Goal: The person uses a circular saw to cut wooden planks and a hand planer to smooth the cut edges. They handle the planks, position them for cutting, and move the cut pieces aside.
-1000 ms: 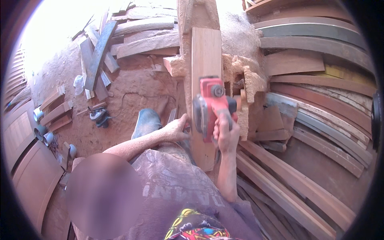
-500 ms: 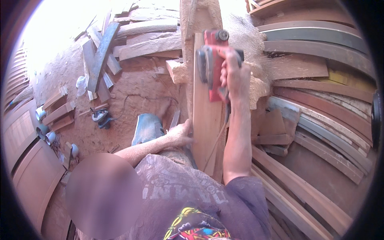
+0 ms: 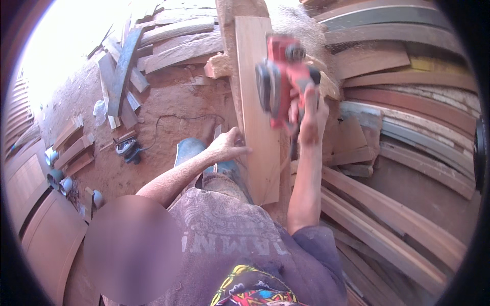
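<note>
My right hand (image 3: 308,115) is wrapped around the rear handle of a red and black electric hand planer (image 3: 280,84). The planer is blurred and covers part of the right side of a long pale wooden board (image 3: 258,168); whether its sole touches the wood, I cannot tell. The board lies lengthwise on a dusty wooden beam (image 3: 228,25). At the board's left edge, my left hand (image 3: 228,146) has its fingers curled and its thumb over the edge, gripping it. A dark cord hangs below the planer beside my right forearm.
Stacked planks (image 3: 388,97) fill the right side. A grey and black power tool (image 3: 128,149) with a cord lies on the dusty ground to the left. Loose boards (image 3: 125,71) are piled at the far left, with panelled wood (image 3: 53,239) nearer. Shavings (image 3: 218,66) cling beside the beam.
The planer has come off the board's middle toward the right, uncovering more of its pale face. My left hand has moved slightly up along the edge. The whole view has shifted a little.
</note>
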Action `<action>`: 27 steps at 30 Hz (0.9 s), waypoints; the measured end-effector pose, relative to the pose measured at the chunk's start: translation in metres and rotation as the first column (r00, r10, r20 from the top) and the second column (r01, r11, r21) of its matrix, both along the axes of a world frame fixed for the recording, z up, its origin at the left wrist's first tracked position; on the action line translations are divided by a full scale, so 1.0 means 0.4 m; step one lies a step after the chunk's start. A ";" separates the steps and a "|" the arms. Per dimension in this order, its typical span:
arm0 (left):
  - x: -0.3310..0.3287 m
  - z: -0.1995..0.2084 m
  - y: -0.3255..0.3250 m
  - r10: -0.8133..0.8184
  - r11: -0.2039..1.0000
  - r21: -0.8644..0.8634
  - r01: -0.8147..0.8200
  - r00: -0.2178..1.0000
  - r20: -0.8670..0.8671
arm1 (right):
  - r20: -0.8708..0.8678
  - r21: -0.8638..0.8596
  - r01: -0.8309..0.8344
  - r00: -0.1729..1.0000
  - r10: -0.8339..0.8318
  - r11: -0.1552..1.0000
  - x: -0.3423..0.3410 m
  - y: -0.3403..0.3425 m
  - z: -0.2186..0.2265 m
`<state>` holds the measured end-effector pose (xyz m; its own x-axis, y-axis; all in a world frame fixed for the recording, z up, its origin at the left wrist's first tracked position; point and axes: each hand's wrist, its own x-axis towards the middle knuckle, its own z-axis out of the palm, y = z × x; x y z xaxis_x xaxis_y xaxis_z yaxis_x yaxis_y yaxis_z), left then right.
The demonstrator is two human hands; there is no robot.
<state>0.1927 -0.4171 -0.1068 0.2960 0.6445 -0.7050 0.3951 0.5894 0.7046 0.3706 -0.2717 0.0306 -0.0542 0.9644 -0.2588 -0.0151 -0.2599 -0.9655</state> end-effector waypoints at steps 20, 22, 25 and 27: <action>0.278 0.181 -0.278 0.236 0.895 0.423 -0.138 0.953 -0.189 | 0.350 -0.426 0.408 0.897 -0.268 0.807 0.564 -1.277 0.028; 0.307 0.178 -0.265 0.235 0.895 0.427 -0.133 0.952 -0.196 | 0.325 -0.431 0.416 0.899 -0.293 0.801 0.575 -1.299 0.010; 0.344 0.162 -0.250 0.242 0.884 0.453 -0.119 0.944 -0.224 | 0.265 -0.407 0.406 0.910 -0.320 0.818 0.585 -1.309 -0.014; 0.352 0.131 -0.243 0.275 0.874 0.469 -0.127 0.925 -0.262 | 0.258 -0.407 0.390 0.917 -0.305 0.826 0.592 -1.304 -0.020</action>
